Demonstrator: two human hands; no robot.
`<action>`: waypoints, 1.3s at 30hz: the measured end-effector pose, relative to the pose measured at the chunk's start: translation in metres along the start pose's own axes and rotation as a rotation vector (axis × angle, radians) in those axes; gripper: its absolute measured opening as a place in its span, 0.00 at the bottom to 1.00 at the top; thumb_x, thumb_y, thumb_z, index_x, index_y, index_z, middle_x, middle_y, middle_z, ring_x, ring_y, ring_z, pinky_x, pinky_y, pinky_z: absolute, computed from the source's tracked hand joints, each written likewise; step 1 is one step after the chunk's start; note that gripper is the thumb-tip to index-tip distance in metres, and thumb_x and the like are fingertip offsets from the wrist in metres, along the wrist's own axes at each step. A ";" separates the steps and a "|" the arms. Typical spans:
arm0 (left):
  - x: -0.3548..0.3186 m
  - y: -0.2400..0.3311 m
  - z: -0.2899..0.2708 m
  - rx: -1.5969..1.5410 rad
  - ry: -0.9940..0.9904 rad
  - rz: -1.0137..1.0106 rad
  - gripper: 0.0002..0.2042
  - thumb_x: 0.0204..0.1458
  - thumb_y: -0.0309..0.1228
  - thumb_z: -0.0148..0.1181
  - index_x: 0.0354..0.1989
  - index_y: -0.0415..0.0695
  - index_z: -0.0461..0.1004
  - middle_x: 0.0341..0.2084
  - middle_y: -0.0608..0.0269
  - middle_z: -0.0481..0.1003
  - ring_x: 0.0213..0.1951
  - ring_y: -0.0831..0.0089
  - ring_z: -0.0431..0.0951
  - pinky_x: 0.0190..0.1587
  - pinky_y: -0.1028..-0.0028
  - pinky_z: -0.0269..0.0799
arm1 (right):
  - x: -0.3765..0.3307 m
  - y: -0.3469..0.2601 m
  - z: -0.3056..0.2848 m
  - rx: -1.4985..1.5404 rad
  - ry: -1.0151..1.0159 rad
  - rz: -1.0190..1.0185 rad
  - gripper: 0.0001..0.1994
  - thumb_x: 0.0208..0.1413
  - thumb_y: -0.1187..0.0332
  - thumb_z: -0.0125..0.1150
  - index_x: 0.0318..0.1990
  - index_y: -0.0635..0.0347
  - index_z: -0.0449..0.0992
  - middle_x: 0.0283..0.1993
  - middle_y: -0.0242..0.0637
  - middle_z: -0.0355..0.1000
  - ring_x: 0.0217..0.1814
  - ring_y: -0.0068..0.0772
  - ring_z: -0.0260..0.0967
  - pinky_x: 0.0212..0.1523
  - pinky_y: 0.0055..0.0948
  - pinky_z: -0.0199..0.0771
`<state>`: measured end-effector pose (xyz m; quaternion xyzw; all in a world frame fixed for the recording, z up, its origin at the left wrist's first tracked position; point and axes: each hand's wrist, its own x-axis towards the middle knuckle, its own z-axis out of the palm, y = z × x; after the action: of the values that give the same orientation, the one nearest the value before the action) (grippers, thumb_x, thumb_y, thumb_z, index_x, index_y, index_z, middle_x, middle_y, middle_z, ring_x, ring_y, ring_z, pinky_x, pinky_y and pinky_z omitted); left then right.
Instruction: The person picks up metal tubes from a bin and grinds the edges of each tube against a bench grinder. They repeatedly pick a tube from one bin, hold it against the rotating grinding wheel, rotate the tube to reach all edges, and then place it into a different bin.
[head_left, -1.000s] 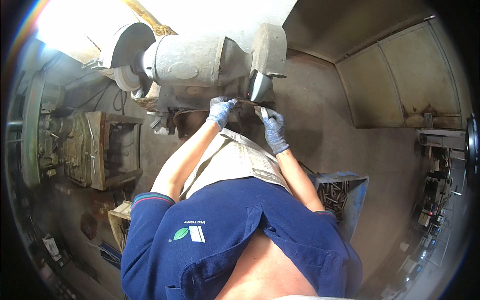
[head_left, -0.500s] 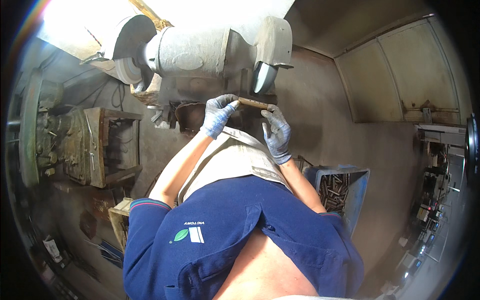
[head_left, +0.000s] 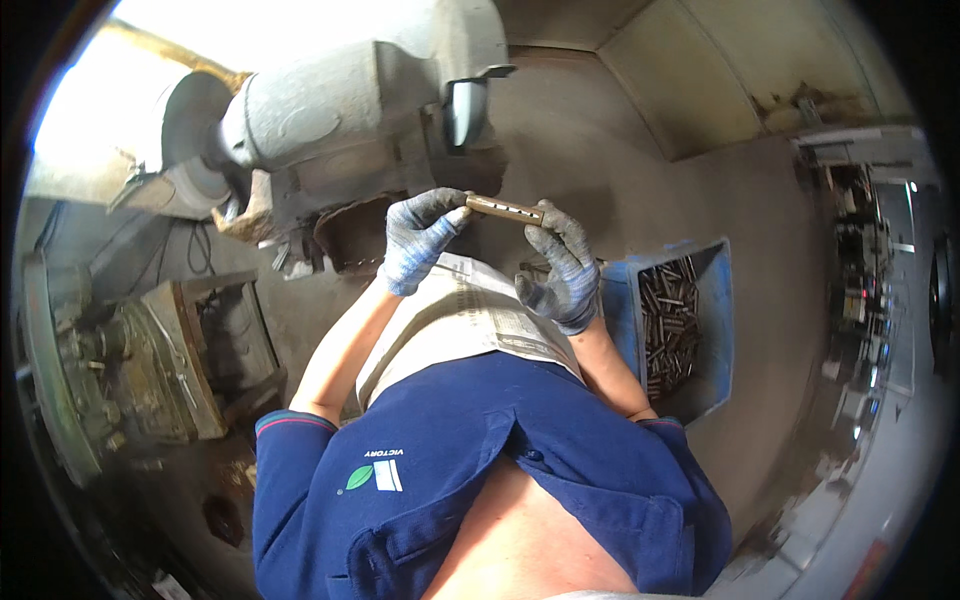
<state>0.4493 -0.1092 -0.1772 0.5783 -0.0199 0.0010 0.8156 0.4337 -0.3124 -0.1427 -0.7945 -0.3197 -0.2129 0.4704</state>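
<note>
One slim bar point(head_left: 505, 209) lies crosswise near the grinder point(head_left: 315, 110), its long axis running left to right, the right end slightly nearer the body. Brown and straight-edged, it shows a row of pale marks. Left hand point(head_left: 415, 242) and right hand point(head_left: 563, 270), gloved, grip opposite ends.

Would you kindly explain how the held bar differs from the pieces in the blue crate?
The held bar sits between left hand and right hand, while the crate pieces lie jumbled. The held bar looks lighter brown; the crate pieces look darker. Both are slim and elongated.
</note>
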 end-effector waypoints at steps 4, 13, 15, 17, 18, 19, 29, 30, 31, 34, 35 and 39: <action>0.003 0.008 0.024 0.399 -0.129 0.049 0.08 0.50 0.25 0.59 0.36 0.34 0.76 0.27 0.68 0.76 0.29 0.83 0.70 0.32 0.80 0.69 | -0.024 0.001 -0.033 -0.082 0.003 0.024 0.28 0.44 0.56 0.68 0.52 0.57 0.71 0.54 0.49 0.64 0.57 0.51 0.63 0.56 0.41 0.64; -0.018 -0.090 0.028 0.538 -0.352 -0.005 0.10 0.52 0.21 0.55 0.41 0.29 0.72 0.28 0.61 0.76 0.31 0.77 0.74 0.38 0.77 0.70 | -0.127 0.006 -0.144 -0.331 0.355 0.388 0.22 0.36 0.69 0.71 0.43 0.62 0.73 0.51 0.47 0.65 0.53 0.44 0.65 0.51 0.35 0.68; -0.020 -0.091 0.043 0.435 -0.344 -0.178 0.12 0.50 0.19 0.54 0.45 0.30 0.71 0.34 0.57 0.77 0.36 0.74 0.75 0.43 0.76 0.70 | -0.160 0.007 -0.176 -0.462 0.378 0.484 0.21 0.37 0.67 0.71 0.41 0.63 0.74 0.51 0.48 0.64 0.53 0.45 0.65 0.51 0.36 0.69; -0.015 -0.112 0.042 0.503 -0.420 -0.103 0.16 0.51 0.22 0.56 0.48 0.30 0.69 0.39 0.55 0.75 0.40 0.73 0.75 0.45 0.74 0.70 | -0.172 0.006 -0.202 -0.628 0.370 0.619 0.22 0.38 0.62 0.70 0.40 0.64 0.74 0.52 0.48 0.64 0.53 0.48 0.65 0.52 0.37 0.68; -0.012 -0.127 0.041 0.534 -0.453 -0.065 0.18 0.51 0.24 0.56 0.49 0.30 0.67 0.41 0.55 0.75 0.41 0.72 0.74 0.47 0.74 0.70 | -0.175 0.006 -0.209 -0.837 0.345 0.711 0.22 0.38 0.59 0.70 0.40 0.64 0.74 0.50 0.49 0.65 0.51 0.49 0.66 0.52 0.38 0.68; -0.010 -0.138 0.049 0.454 -0.566 -0.103 0.22 0.51 0.26 0.58 0.54 0.32 0.64 0.45 0.54 0.73 0.44 0.72 0.73 0.48 0.73 0.70 | -0.181 0.012 -0.213 -0.835 0.372 0.673 0.20 0.38 0.57 0.69 0.36 0.62 0.75 0.48 0.47 0.67 0.48 0.49 0.67 0.48 0.39 0.69; -0.026 -0.115 0.120 -0.643 -0.362 -0.612 0.27 0.57 0.48 0.46 0.58 0.41 0.60 0.50 0.58 0.69 0.54 0.65 0.67 0.56 0.58 0.61 | -0.092 0.029 -0.105 0.511 0.035 0.382 0.13 0.58 0.64 0.50 0.39 0.65 0.76 0.39 0.41 0.75 0.42 0.29 0.71 0.47 0.27 0.67; -0.029 -0.110 0.120 -0.639 -0.331 -0.634 0.28 0.57 0.49 0.44 0.58 0.41 0.60 0.51 0.57 0.68 0.55 0.64 0.66 0.57 0.56 0.59 | -0.090 0.030 -0.100 0.524 0.020 0.365 0.14 0.58 0.63 0.49 0.39 0.65 0.76 0.38 0.42 0.75 0.42 0.29 0.71 0.47 0.27 0.67; -0.035 -0.103 0.117 -0.641 -0.288 -0.647 0.28 0.58 0.51 0.42 0.58 0.41 0.60 0.52 0.56 0.67 0.55 0.62 0.65 0.58 0.55 0.58 | -0.087 0.031 -0.103 0.599 -0.025 0.455 0.13 0.58 0.64 0.49 0.38 0.64 0.76 0.36 0.44 0.74 0.40 0.32 0.71 0.45 0.29 0.67; -0.052 -0.091 0.106 -0.448 -0.218 -0.596 0.33 0.57 0.55 0.36 0.61 0.41 0.55 0.58 0.51 0.60 0.59 0.56 0.59 0.62 0.53 0.49 | -0.083 0.046 -0.088 0.140 -0.097 0.546 0.19 0.48 0.57 0.61 0.41 0.64 0.75 0.45 0.48 0.70 0.51 0.44 0.66 0.49 0.34 0.66; -0.060 -0.086 0.103 -0.493 -0.225 -0.536 0.34 0.57 0.56 0.37 0.62 0.40 0.53 0.59 0.50 0.58 0.60 0.55 0.58 0.62 0.54 0.49 | -0.083 0.042 -0.086 -0.244 0.064 0.365 0.24 0.41 0.55 0.67 0.41 0.65 0.74 0.50 0.51 0.67 0.55 0.49 0.62 0.54 0.38 0.63; -0.075 -0.051 0.094 -0.584 -0.029 -0.413 0.33 0.58 0.54 0.36 0.64 0.41 0.49 0.60 0.47 0.55 0.59 0.55 0.60 0.61 0.60 0.52 | -0.059 0.040 -0.074 0.084 0.088 0.258 0.14 0.46 0.66 0.65 0.38 0.66 0.74 0.40 0.46 0.73 0.41 0.41 0.72 0.44 0.31 0.72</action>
<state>0.3729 -0.2132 -0.1970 0.3127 0.0865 -0.1777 0.9291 0.4178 -0.4102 -0.1708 -0.7984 -0.2028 -0.1716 0.5403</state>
